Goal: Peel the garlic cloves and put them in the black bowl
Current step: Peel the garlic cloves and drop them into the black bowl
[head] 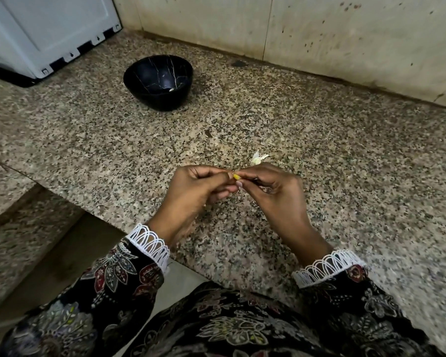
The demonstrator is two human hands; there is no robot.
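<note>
The bowl (158,82) is black with thin white veins; the worktop (319,140) is speckled beige-grey; the sleeves (124,274) are dark floral with white lace.

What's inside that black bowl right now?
One small pale piece, likely a peeled clove, lies at the bottom of the black bowl. The near wall hides part of the floor, so more could sit there unseen.

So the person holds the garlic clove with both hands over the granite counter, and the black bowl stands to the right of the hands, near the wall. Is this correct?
One detail is wrong. In the head view the black bowl stands up and to the left of the hands, near the white appliance, not to the right. Left hand and right hand do meet over the granite counter, pinching something small between the fingertips.
</note>
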